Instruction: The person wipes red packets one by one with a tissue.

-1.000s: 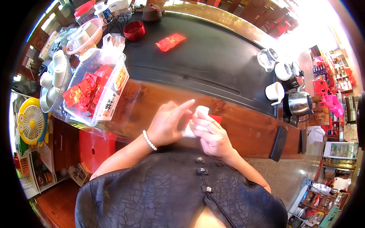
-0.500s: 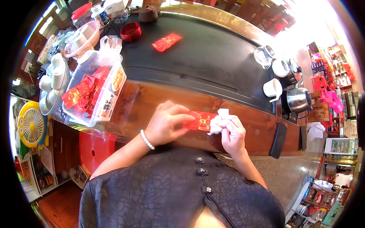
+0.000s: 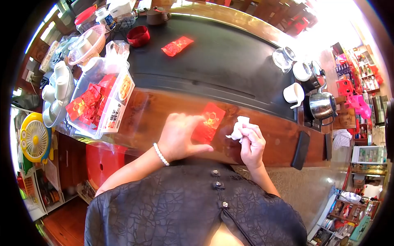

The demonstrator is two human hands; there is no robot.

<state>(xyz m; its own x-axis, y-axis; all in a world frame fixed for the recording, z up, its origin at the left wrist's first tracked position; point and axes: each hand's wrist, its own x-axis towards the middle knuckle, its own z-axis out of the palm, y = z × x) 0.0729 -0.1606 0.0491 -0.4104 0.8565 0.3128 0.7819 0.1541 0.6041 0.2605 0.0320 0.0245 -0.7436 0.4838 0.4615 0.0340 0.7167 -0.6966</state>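
A red packet with gold print [image 3: 210, 123] is at my left hand [image 3: 178, 135], over the wooden front edge of the table [image 3: 156, 108]. The thumb and fingers of that hand are spread, and the fingertips overlap the packet's left side; whether they grip it is unclear. My right hand [image 3: 252, 143], to the right of the packet, pinches a crumpled white tissue [image 3: 240, 128]. Another red packet [image 3: 177, 46] lies on the black tabletop [image 3: 221, 61]. More red packets [image 3: 92, 102] fill a clear plastic box [image 3: 99, 133] on the left.
A red bowl [image 3: 138, 36] and a dark teapot [image 3: 157, 16] stand at the back left. White cups [image 3: 61, 84] sit left of the box. On the right are a glass pot [image 3: 283, 58], a white pitcher [image 3: 294, 94], a steel kettle [image 3: 322, 107] and a black phone [image 3: 301, 150].
The tissue and my right hand have moved right, away from my left hand. The red packet has come into fuller view and now stands more upright in the picture. My left hand's fingers have spread.
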